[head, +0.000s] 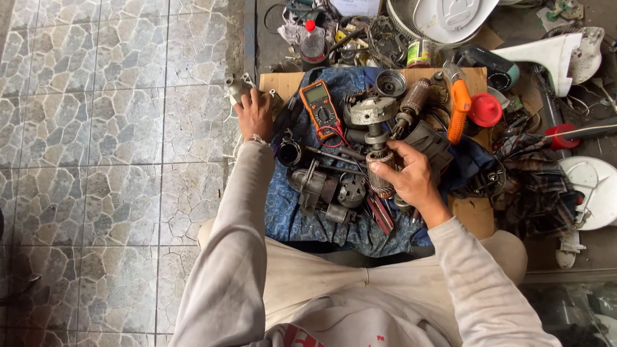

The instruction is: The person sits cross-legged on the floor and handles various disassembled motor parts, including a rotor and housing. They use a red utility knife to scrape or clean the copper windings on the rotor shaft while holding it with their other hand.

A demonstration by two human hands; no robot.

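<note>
Head view, read from left to right. At far left lies a floor of grey stone-pattern tiles [116, 128]. At the left edge of the wooden board [283, 82], the left hand [255, 114] reaches outward and rests on a small grey metal housing [239, 87]; the fingers curl over the part's near side, with the housing projecting beyond the fingertips toward the tiles. Whether the fingers actually clamp it cannot be told from this angle.

Right of that hand, on a blue patterned cloth [302, 218] spread over the board, lie an orange-framed multimeter [321, 106] with red and black leads, a dark ring-shaped part [290, 153], and a grey motor body [321, 189] nearer the person's lap.

At centre, the right hand [408, 177] grasps a motor armature [379, 168]: the thumb presses on its upper side and the fingers wrap its right flank, so the copper-coloured winding shows to the left of the fingertips, with the shaft pointing up toward a grey metal casing [373, 110].

Farther right lie an orange-handled tool [459, 109], a red round cap [485, 110], a checked cloth [536, 186], and white plastic fan parts [594, 189] at the frame edge.
</note>
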